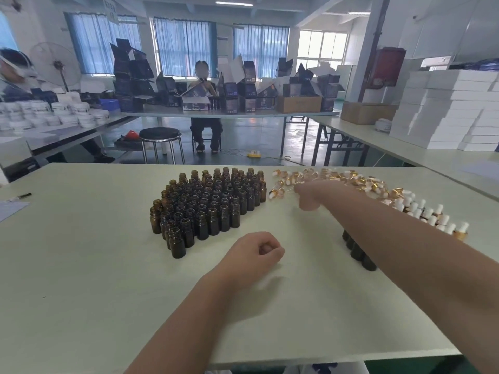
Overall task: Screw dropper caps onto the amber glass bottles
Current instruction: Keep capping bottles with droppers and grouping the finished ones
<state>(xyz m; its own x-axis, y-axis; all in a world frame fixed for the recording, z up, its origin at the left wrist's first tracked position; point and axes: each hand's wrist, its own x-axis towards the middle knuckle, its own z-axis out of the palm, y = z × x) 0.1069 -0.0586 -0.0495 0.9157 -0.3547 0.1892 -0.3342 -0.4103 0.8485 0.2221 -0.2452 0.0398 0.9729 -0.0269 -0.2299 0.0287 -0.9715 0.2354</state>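
Note:
A dense cluster of open amber glass bottles stands upright on the white table, left of centre. A loose pile of gold-and-white dropper caps lies at the far right of the table. My right hand is blurred and reaches out to the near left edge of that pile, fingers extended, with nothing clearly in it. My left hand rests on the table in front of the cluster, fingers curled in, and I see nothing in it. Capped bottles stand in a group behind my right forearm, which partly hides them.
A pen and a sheet of paper lie at the table's left edge. Beyond the table stand a black stool, a seated person among dark cartons, and stacked white boxes on the right-hand table.

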